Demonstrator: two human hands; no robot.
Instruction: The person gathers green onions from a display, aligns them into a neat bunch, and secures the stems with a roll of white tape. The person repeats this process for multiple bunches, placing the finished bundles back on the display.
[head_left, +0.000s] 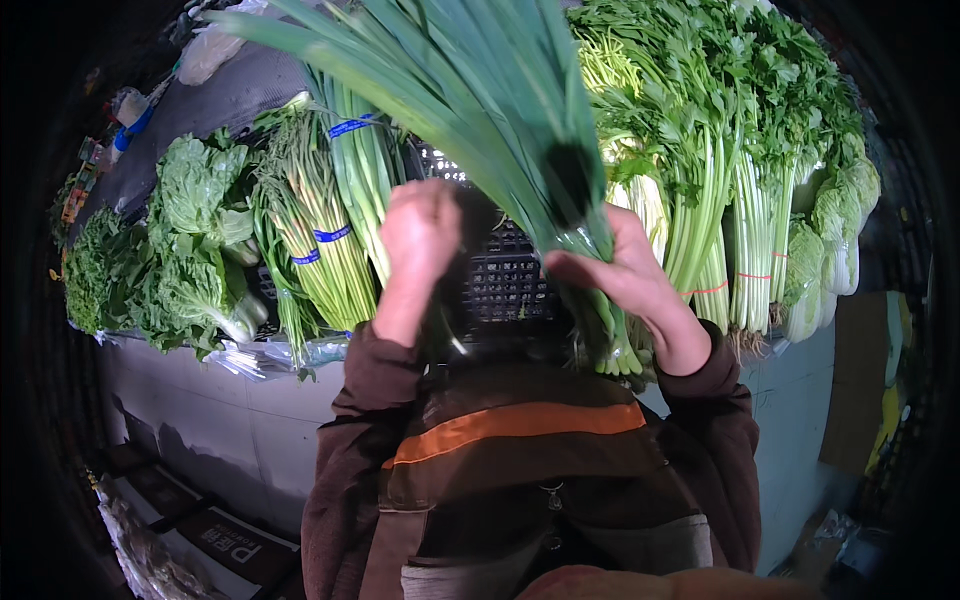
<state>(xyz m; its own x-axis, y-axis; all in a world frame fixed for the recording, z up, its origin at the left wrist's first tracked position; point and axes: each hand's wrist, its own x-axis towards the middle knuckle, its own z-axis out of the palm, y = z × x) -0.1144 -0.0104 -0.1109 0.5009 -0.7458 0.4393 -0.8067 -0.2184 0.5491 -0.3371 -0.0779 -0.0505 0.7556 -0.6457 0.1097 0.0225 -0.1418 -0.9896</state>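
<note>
A large bunch of long green leafy stalks, perhaps leeks or garlic greens (480, 112), fans up and to the left across the top middle. My right hand (622, 262) is closed around its lower part, thumb in front, with the stalk ends below the grip. My left hand (422, 225) is raised to the left of the bunch, slightly blurred, its fingers curled; whether something thin is in them cannot be seen. Beneath and between the hands shows a black plastic crate (506, 277). Just left of my left hand lie green onions (360, 165) with a blue band.
Bundled thin green stalks with blue bands (322, 247) and leafy lettuce (199, 187) lie left. Celery with red bands (752, 247) and napa cabbages (838, 217) stand right. Printed cartons (225, 536) are at the lower left; a brown cardboard piece (855, 375) is at right.
</note>
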